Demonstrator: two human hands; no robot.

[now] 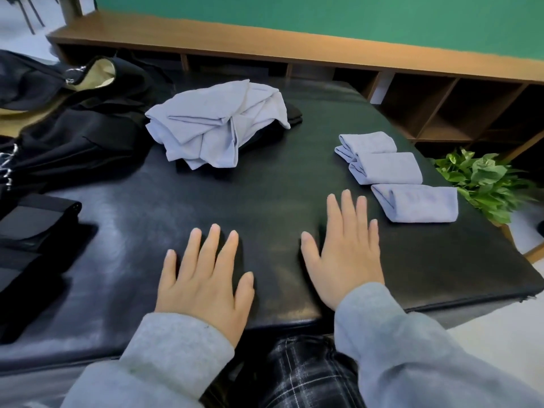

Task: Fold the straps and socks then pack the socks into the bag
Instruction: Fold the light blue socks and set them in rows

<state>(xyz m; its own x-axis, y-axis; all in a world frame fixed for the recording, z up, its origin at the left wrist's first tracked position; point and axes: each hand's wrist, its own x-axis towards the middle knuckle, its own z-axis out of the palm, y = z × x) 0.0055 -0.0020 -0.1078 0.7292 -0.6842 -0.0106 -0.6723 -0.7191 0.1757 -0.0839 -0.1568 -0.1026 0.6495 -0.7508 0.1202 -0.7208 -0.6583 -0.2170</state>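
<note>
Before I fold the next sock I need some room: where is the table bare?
Bare: the black table between the loose blue pile and both flat hands, left hand and right hand. Crowded: folded socks at right, black bags at left.

Soft, even room light from above puts a pale sheen on the black mat (pixel 265 184). Shadows are faint. Straight edges bow near the corners, and the right hand (pixel 347 254) looks slightly smeared.
</note>
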